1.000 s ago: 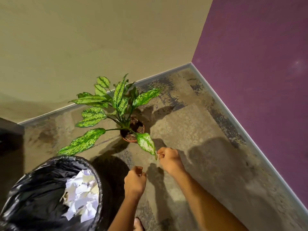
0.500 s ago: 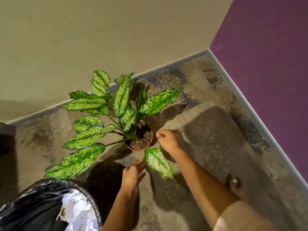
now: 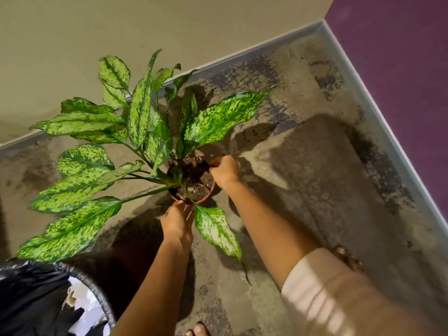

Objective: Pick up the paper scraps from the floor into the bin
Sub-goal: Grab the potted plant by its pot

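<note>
Paper scraps (image 3: 83,304) sit in the bin (image 3: 31,294) at near left while we have moved both hands onto the plant pot (image 3: 194,183), left hand (image 3: 178,220) cupping its near rim, right hand (image 3: 225,172) closed on its far rim, perhaps hunting strays.

Single head view, looking steeply down, close over potted plant (image 3: 191,175), facing room corner

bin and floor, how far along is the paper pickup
Done: white scraps lie in the bin, and no scraps show on the visible floor. In hand: the left hand and right hand are at the pot. Left: perhaps scraps hidden by the plant.
</note>
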Demonstrator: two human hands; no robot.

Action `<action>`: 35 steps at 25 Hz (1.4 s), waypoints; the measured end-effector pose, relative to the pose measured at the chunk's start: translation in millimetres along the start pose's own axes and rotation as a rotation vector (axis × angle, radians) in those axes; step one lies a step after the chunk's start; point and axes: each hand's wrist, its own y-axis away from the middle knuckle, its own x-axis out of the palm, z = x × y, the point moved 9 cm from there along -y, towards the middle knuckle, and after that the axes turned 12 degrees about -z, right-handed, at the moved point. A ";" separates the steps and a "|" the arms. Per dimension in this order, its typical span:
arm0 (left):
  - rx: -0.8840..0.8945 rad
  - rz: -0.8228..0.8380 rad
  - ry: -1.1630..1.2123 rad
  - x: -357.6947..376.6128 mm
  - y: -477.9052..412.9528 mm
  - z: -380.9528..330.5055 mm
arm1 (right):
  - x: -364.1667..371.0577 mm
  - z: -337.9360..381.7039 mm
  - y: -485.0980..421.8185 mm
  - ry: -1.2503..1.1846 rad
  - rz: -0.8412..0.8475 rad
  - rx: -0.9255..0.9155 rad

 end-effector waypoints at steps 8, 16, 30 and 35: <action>-0.134 0.200 0.033 21.1 22.5 5.1 | -16.3 -33.1 -15.7 -0.363 0.124 0.192; -0.186 0.387 0.180 118.6 57.9 29.4 | -108.6 -69.2 -68.6 -0.676 0.050 0.292; 0.069 0.671 -0.178 360.1 129.8 20.6 | -257.8 -77.5 -231.0 -0.854 -0.207 0.198; 0.087 0.683 -0.223 379.5 133.6 26.6 | -265.6 -83.1 -242.1 -0.909 -0.199 0.224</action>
